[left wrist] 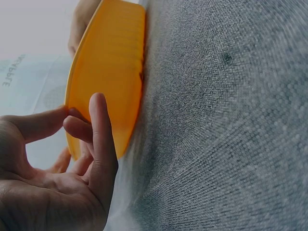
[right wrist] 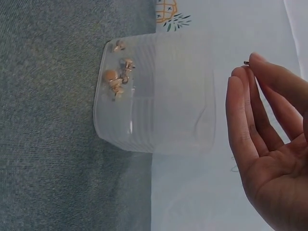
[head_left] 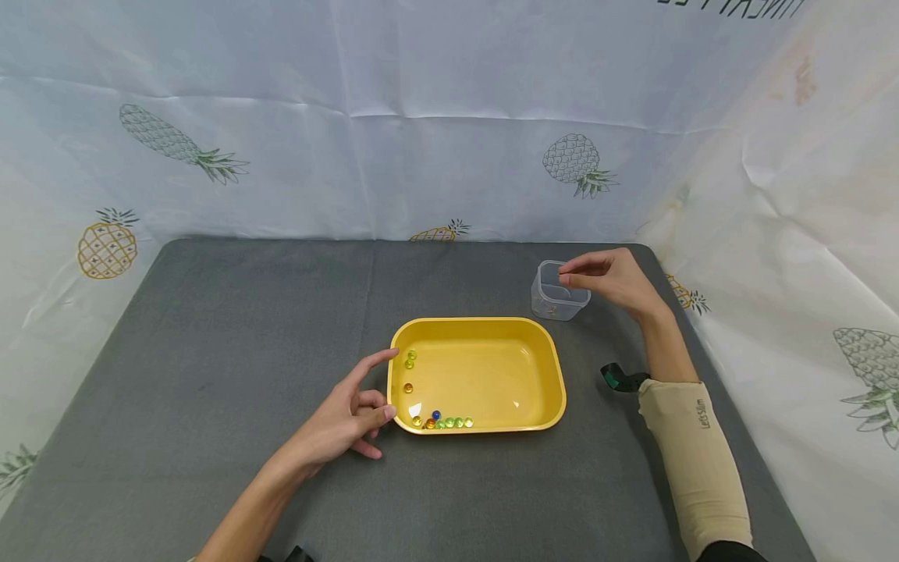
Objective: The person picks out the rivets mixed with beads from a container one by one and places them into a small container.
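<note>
A yellow tray [head_left: 492,375] lies on the grey tabletop with several glass marbles [head_left: 449,422] along its left and near edges. At its left end my left hand [head_left: 344,425] grips the rim, thumb on the edge with bent fingers against the outside; the index fingertip touches the rim farther up. My right hand [head_left: 611,277] is raised at a clear plastic container [head_left: 558,300] behind the tray's right corner. Between thumb and fingertips it pinches a small dark-tipped metal pin [right wrist: 246,62], mostly hidden. Several copper-coloured pins [right wrist: 115,84] with small round heads lie in the container.
A black wrist device [head_left: 621,380] with a green patch shows beside the right forearm. Pineapple-printed white cloth [head_left: 449,172] hangs behind the grey tabletop [head_left: 246,336] and along its sides.
</note>
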Demonstrator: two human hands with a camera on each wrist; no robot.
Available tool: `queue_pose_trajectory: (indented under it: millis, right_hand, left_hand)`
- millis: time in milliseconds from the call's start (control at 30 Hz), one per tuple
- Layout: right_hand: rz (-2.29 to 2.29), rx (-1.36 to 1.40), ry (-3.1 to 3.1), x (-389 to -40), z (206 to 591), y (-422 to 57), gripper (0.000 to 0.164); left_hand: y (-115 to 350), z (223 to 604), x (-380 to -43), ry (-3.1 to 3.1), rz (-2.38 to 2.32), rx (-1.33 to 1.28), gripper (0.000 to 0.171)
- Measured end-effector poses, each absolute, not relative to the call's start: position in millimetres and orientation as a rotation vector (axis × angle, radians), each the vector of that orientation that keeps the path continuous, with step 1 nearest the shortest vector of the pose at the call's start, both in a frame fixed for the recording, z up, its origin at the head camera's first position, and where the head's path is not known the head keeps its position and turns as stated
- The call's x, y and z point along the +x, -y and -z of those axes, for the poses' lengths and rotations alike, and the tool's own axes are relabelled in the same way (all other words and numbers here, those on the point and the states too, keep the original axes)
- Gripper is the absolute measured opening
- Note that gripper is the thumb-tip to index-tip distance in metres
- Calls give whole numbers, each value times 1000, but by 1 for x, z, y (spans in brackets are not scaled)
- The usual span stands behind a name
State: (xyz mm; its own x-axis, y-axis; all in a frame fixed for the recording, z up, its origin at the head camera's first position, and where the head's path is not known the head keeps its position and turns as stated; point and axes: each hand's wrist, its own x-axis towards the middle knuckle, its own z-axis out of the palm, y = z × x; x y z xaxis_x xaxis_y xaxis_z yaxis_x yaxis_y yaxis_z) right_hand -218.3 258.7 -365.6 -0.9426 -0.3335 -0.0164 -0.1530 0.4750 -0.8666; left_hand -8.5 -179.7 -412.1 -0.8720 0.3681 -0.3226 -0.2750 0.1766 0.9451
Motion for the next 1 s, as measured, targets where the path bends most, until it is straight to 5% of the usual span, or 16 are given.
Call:
queue_pose_trajectory:
  millis: [1000]
  right_hand:
    - [1326,-524,-2620,-222,376,-263,24]
  left_hand:
    - [180,410,-9,-1973,-1727,71,80]
